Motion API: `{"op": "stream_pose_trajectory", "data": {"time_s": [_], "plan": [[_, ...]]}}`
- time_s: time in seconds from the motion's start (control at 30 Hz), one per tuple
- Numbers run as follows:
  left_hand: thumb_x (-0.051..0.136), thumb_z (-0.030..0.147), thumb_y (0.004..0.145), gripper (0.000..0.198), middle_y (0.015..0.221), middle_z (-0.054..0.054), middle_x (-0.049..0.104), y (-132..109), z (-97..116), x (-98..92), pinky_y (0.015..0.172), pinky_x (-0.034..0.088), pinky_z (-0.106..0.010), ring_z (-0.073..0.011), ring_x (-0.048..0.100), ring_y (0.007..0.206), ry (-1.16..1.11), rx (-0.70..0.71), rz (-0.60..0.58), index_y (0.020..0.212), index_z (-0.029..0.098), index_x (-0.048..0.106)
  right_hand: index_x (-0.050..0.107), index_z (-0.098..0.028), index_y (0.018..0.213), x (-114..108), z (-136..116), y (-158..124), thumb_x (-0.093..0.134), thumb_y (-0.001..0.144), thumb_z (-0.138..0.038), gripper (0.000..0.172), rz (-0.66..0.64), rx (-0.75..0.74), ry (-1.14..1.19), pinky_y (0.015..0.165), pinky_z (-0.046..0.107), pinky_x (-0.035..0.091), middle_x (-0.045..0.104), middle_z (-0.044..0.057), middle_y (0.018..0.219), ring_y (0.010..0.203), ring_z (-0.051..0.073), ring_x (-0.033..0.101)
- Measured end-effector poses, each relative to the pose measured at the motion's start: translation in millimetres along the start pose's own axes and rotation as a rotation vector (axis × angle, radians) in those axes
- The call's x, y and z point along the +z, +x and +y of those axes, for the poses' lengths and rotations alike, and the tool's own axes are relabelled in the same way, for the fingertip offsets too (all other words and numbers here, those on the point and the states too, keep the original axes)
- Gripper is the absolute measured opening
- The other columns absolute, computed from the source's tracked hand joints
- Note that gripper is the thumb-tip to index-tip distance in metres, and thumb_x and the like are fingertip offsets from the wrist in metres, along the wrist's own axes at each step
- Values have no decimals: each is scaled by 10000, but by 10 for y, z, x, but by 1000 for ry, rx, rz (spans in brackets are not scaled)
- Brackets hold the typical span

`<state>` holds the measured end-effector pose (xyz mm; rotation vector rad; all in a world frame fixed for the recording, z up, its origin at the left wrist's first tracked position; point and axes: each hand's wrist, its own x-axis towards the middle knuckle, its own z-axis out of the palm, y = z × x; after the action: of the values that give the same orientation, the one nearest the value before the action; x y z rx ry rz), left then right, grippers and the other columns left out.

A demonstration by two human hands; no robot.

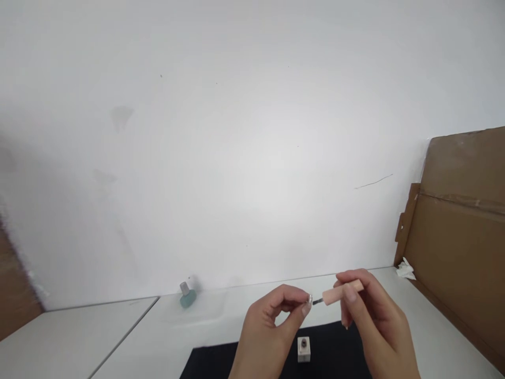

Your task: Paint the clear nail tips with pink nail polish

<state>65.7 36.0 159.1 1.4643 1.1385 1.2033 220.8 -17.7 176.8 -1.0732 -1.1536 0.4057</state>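
My left hand (268,329) is raised over the table with its fingers curled in, thumb and forefinger pinched on a small pale fake nail (310,299). My right hand (374,321) grips a peach-coloured brush cap (342,292) whose thin dark brush tip touches that nail. Below the hands, an open square polish bottle (303,349) stands on a black mat (213,363).
A teal polish bottle (188,296) with a silver cap stands by the white wall at the back of the white table (118,337). A brown cardboard panel (457,237) leans at the right, with a crumpled white tissue (405,269) at its foot.
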Motion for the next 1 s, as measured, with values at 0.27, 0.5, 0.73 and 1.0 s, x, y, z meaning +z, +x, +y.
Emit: {"op": "stream_pose_trajectory", "data": {"time_s": [0.27, 0.5, 0.73, 1.0], "plan": [[721, 395, 765, 140, 812, -29, 786, 10, -101, 6, 814, 561, -343, -279, 702, 842, -5, 62, -103, 726, 268, 763, 722, -284, 823, 23, 85, 22, 644, 937, -490, 248, -27, -135, -121, 541, 261, 495, 636, -20, 666, 483, 138, 506], [747, 353, 770, 104, 834, -29, 799, 31, -148, 38, 795, 576, -333, -277, 713, 846, -8, 100, -135, 713, 269, 771, 718, -280, 822, -39, 67, 84, 634, 933, -541, 296, 122, -51, -241, 586, 260, 514, 687, -9, 702, 562, 165, 562], [701, 307, 803, 122, 822, -13, 794, -37, -80, 65, 805, 554, -312, -241, 714, 834, 28, 109, -141, 707, 257, 757, 672, -267, 682, -64, 61, 59, 620, 964, -425, 327, -52, -139, -193, 601, 239, 473, 659, -24, 685, 628, 157, 597], [704, 277, 811, 123, 819, 5, 823, -93, -53, 103, 786, 577, -341, -248, 743, 800, 89, 137, -75, 735, 299, 798, 673, -282, 708, -73, 52, 63, 616, 965, -430, 303, 72, -110, -290, 636, 221, 487, 693, -39, 722, 669, 159, 601]]}}
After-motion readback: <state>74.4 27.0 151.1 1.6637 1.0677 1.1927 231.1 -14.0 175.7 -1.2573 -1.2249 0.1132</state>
